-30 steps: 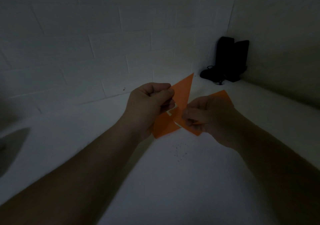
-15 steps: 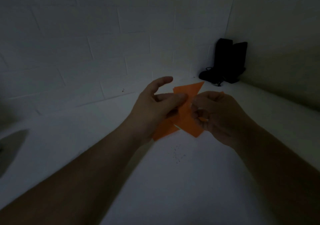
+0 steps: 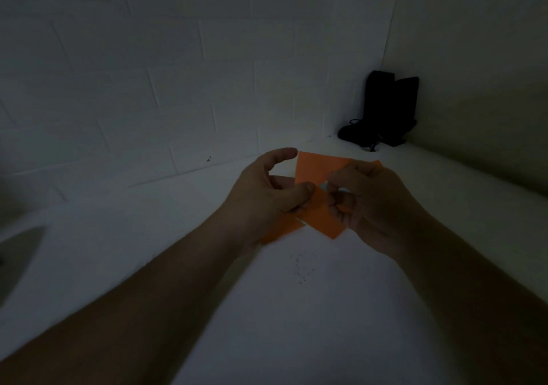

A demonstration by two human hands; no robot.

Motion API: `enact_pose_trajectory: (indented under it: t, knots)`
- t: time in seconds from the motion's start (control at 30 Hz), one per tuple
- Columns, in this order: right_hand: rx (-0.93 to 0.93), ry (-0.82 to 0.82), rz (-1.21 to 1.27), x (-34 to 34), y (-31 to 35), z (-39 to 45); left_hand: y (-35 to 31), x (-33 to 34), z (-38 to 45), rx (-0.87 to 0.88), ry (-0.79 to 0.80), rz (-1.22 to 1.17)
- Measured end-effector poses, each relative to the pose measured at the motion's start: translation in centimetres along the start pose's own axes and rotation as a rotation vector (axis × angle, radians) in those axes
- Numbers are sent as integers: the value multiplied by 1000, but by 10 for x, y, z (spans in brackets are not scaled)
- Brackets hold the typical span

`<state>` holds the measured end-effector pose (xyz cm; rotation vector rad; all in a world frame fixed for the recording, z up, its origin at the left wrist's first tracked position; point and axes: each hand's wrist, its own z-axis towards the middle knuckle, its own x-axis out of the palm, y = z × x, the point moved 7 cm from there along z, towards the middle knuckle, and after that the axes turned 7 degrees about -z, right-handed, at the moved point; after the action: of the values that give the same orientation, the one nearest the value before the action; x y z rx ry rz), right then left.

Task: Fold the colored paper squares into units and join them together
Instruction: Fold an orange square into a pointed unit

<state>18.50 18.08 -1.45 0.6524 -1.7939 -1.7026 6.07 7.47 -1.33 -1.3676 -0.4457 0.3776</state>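
Both hands hold the orange paper units (image 3: 314, 174) in the air above the white table (image 3: 296, 310), nearer its far edge than its near edge. The lighting is dim and fine fold detail is not readable.

Left hand (image 3: 267, 195): the thumb presses onto the orange paper from the front, pinching it against fingers behind the sheet; the index finger is raised, curved and clear of the paper's upper edge.

Right hand (image 3: 364, 197): the fingers are curled and pinch the paper at the centre, where a small pale patch of the sheet's reverse side shows.

Paper: 1 flat orange panel stands up between the 2 hands, and 2 orange points project below them, 1 toward the lower left under the left hand and 1 toward the lower right. How many separate units are present cannot be determined.

A black object (image 3: 385, 109) stands in the far right corner of the table, against the white tiled wall (image 3: 148, 73). Small dark specks (image 3: 302, 269) lie on the table below the hands.
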Motion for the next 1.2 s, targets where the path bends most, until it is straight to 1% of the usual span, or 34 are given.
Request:
enact_pose_trajectory:
  t: [0.27, 0.37, 0.47, 0.6, 0.7, 0.83, 0.93, 1.07, 1.2]
  knots:
    - [-3, -50, 57, -14, 1, 5, 2, -8, 4, -12, -2, 70]
    - [-2, -52, 104, -18, 0, 8, 0, -15, 5, 2, -57, 84]
    - [2, -26, 25, -16, -1, 7, 2, -21, 7, -16, -85, 60]
    - [-18, -63, -8, -20, 0, 7, 1, -27, 10, -21, -76, 60]
    - [-18, -64, -2, -23, 0, 8, -2, -28, 9, -3, -72, 133]
    - [-10, -45, -118, -22, 1, 8, -5, -33, 9, 9, -124, 235]
    - [-4, -31, -158, -21, -1, 9, -3, -38, 11, 7, -132, 206]
    - [-22, -82, -101, -26, -1, 11, -7, -37, 9, 19, -133, 174]
    - [-15, -103, -120, -31, -1, 11, -7, -36, 9, 4, -121, 136]
